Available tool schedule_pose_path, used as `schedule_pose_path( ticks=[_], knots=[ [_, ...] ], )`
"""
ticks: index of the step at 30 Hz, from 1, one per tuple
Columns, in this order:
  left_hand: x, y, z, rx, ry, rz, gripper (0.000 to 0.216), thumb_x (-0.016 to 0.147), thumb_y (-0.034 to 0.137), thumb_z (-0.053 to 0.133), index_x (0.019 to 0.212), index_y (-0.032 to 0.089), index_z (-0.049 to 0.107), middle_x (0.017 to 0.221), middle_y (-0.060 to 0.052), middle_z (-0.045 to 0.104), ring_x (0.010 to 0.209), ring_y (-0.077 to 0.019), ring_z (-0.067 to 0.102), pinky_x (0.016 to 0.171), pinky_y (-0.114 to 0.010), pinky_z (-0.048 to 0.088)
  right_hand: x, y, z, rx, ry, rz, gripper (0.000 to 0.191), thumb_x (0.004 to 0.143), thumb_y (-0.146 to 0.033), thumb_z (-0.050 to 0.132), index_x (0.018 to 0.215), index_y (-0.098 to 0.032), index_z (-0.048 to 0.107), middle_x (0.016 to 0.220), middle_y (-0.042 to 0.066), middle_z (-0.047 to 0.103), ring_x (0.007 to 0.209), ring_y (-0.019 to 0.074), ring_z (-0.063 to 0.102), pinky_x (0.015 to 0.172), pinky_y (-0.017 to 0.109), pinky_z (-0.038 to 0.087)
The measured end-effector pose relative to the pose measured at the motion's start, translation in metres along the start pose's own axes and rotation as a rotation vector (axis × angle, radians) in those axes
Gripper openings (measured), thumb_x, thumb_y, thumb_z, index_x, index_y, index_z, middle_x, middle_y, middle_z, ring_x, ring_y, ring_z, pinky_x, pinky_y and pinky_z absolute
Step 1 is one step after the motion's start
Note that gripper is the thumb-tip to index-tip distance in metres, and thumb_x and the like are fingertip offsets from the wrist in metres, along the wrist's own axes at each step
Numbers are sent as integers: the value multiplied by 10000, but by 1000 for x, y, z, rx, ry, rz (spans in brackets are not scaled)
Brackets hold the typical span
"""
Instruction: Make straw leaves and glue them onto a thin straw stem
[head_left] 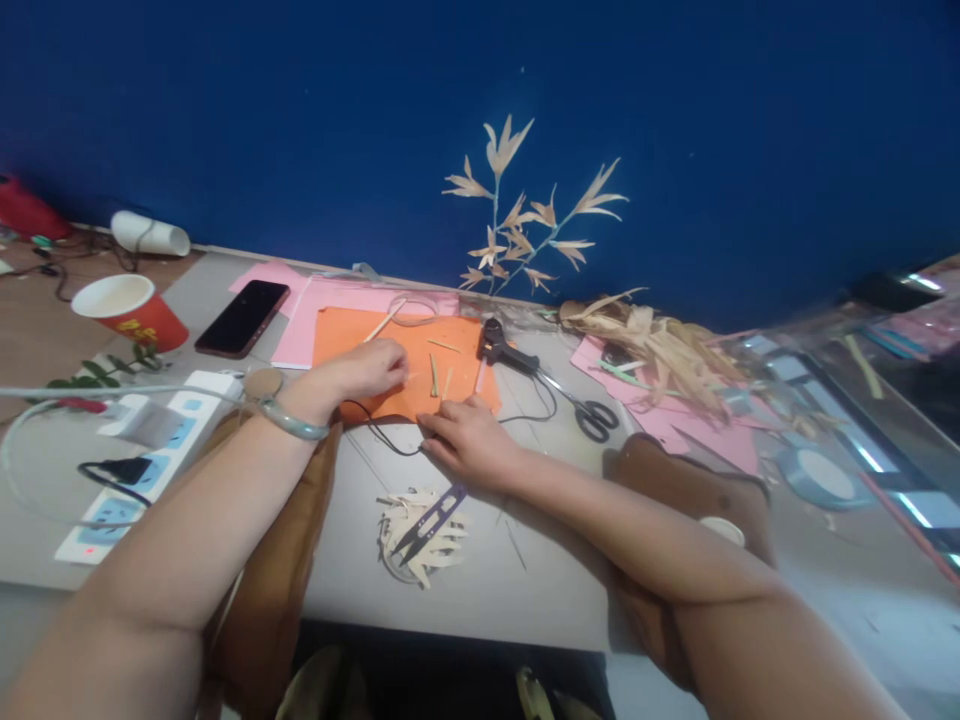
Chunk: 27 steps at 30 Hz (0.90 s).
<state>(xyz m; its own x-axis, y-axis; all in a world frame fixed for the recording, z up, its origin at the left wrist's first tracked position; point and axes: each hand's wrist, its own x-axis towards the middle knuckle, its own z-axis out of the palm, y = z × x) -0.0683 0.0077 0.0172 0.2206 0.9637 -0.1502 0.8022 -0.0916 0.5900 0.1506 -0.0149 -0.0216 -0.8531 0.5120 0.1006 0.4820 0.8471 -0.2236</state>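
My left hand [381, 366] is closed over the left part of an orange sheet [360, 328]; anything in its fingers is too small or hidden to make out. A pale stick [385, 320] lies just behind its knuckles. At the sheet's front edge rests my right hand [474, 442], its fingers stretched out and apart. Small strips of dried leaf [433, 376] lie on the sheet between the hands. A glue gun [506, 350] sits at the sheet's right edge. Thread snips [430, 524] lie on a pile of pale strips [446, 545] in front of my right hand.
Black scissors [592, 415] and dried husks [660, 350] lie to the right. A branch with dried-leaf flowers [517, 215] stands against the blue wall. To the left are a phone [243, 318], a paper cup [135, 310] and a power strip [161, 470] with cables.
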Motion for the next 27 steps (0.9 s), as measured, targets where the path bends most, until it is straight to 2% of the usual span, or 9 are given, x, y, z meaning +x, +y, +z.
schedule_pose_path(
  ticks=[5, 8, 12, 16, 18, 20, 22, 24, 27],
  knots=[
    [-5, 7, -10, -543, 35, 5, 292, 712, 432, 680, 741, 155, 592, 678, -4, 588, 644, -146, 574, 608, -266, 440, 3, -2, 3, -55, -10, -11, 327, 947, -370, 446, 1104, -160, 641, 845, 76, 606, 730, 171, 476, 734, 324, 238],
    [-6, 11, -15, -717, 107, 49, 351, 700, 464, 707, 820, 143, 628, 789, -27, 631, 742, -147, 591, 686, -275, 468, 4, -1, 4, -48, -7, -9, 326, 946, -364, 447, 1099, -153, 642, 858, 84, 614, 719, 165, 470, 731, 325, 237],
    [-6, 11, -15, -691, 67, 73, 355, 681, 460, 738, 792, 135, 647, 736, -8, 612, 695, -119, 547, 662, -251, 439, 2, 1, 2, 96, 25, 7, 264, 914, -347, 518, 1027, -160, 665, 833, 71, 629, 723, 161, 508, 743, 329, 288],
    [-7, 11, -13, -645, -16, 95, 330, 713, 457, 712, 777, 140, 646, 698, 9, 599, 639, -103, 516, 621, -246, 417, 3, 5, 0, 584, 226, 187, 219, 866, -338, 599, 989, -166, 656, 796, 38, 658, 667, 126, 555, 690, 289, 405],
    [-8, 13, -12, -634, -37, 140, 317, 742, 453, 685, 793, 142, 655, 735, -2, 617, 665, -108, 531, 647, -253, 426, 6, 7, -1, 820, 333, 313, 285, 830, -368, 643, 1036, -171, 631, 855, 40, 671, 614, 106, 553, 615, 266, 441],
    [-10, 15, -10, -622, -60, 209, 306, 766, 450, 662, 799, 145, 662, 785, -17, 639, 711, -119, 558, 693, -264, 445, 9, 8, -3, 993, 387, 364, 392, 773, -389, 703, 1095, -188, 603, 864, 20, 654, 595, 96, 554, 582, 255, 464],
    [-10, 18, -7, -618, -94, 272, 298, 783, 445, 647, 796, 148, 664, 823, -32, 654, 752, -133, 584, 732, -278, 463, 13, 7, -7, 1125, 395, 357, 438, 726, -390, 746, 1093, -201, 597, 768, -25, 605, 601, 96, 559, 598, 253, 487],
    [-10, 22, -4, -608, -113, 303, 284, 791, 431, 639, 786, 148, 664, 841, -42, 659, 774, -145, 603, 747, -288, 476, 15, 6, -11, 1242, 343, 329, 383, 714, -395, 760, 1010, -202, 614, 695, -47, 559, 615, 102, 567, 617, 257, 501],
    [-8, 26, 3, -494, -22, 317, 248, 776, 393, 648, 744, 149, 678, 857, -44, 645, 812, -157, 603, 767, -292, 471, 16, 5, -16, 1321, 266, 324, 284, 730, -403, 752, 882, -189, 643, 702, -32, 590, 598, 95, 551, 587, 247, 485]
  ],
)
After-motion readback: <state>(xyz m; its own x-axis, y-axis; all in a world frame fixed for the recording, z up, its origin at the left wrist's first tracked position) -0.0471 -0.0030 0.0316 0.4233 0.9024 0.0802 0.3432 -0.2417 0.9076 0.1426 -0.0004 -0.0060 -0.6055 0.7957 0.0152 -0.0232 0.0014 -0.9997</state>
